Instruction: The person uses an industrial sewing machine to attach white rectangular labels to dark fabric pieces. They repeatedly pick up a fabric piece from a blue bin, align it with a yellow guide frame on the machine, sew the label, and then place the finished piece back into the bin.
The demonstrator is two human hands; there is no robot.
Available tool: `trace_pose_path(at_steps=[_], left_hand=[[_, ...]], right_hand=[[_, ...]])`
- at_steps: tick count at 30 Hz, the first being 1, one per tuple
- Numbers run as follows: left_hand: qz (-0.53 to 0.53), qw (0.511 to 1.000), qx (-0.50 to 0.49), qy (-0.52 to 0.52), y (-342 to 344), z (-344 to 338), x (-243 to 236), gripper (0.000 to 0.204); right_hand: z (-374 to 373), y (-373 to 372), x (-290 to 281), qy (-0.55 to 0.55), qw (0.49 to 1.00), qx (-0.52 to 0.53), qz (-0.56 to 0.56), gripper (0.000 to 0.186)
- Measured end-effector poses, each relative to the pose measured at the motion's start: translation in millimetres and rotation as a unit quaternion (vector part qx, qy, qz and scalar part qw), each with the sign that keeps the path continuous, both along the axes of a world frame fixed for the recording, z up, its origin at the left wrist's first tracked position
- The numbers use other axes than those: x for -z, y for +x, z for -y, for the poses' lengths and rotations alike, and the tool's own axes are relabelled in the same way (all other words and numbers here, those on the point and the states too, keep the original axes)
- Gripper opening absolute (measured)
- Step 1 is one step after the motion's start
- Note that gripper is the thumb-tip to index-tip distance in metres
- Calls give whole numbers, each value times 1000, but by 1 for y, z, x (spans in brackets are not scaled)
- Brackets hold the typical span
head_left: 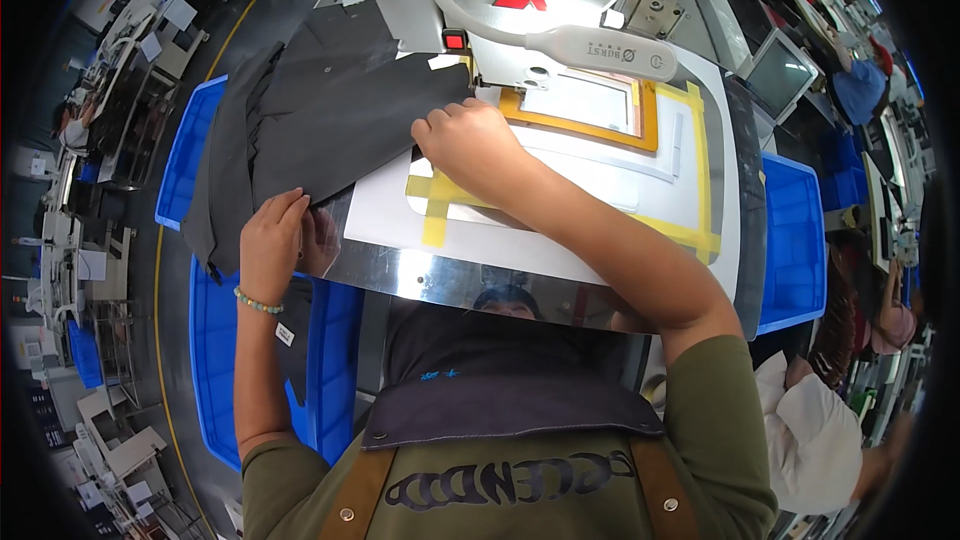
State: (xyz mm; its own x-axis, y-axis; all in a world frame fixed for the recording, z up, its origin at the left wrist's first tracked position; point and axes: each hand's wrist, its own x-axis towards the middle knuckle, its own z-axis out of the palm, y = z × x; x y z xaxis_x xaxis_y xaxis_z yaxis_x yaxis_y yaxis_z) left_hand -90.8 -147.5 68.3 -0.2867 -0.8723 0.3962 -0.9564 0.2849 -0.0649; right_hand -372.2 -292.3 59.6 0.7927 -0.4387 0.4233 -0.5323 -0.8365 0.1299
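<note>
A dark grey garment piece [330, 90] lies across the left part of the work table, its folds hanging over the left side. My left hand [270, 245], wearing a beaded bracelet, has its fingers closed on the near edge of this cloth. My right hand [470, 145] is closed at the cloth's right edge, near the machine head; its fingertips are partly hidden. Just beyond that hand, the white sewing machine head [500, 25] stands over an orange-yellow frame [640, 135] on a white sheet bordered with yellow tape [705, 170].
Blue bins stand at the table's left [180, 170] and right [800, 240]. Another blue bin [335, 350] at the near left holds dark cloth with a white label [286, 335]. A shiny metal edge [420, 275] runs along the table front. People work at the far right.
</note>
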Motion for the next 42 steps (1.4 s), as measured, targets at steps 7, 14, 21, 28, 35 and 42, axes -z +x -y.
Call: trace_pose_path(at_steps=[7, 14, 21, 28, 35, 42], left_hand=[[1, 997, 69, -19, -12, 28, -5, 33], [16, 963, 248, -103, -58, 97, 1, 25], [49, 933, 344, -95, -132, 141, 5, 17], [41, 943, 319, -87, -136, 141, 7, 15], [36, 956, 289, -32, -135, 132, 5, 20], [-48, 975, 207, 70, -121, 105, -1, 42]], right_hand=[[1, -56, -1, -70, 995, -25, 62, 6], [-14, -152, -11, -68, 995, 57, 43, 7], [-30, -234, -7, -54, 991, 123, -8, 10], [-34, -242, 2, -63, 988, 131, 59, 14], [-41, -244, -6, -28, 988, 151, 18, 14], [-80, -248, -12, 70, 963, 258, 43, 41]])
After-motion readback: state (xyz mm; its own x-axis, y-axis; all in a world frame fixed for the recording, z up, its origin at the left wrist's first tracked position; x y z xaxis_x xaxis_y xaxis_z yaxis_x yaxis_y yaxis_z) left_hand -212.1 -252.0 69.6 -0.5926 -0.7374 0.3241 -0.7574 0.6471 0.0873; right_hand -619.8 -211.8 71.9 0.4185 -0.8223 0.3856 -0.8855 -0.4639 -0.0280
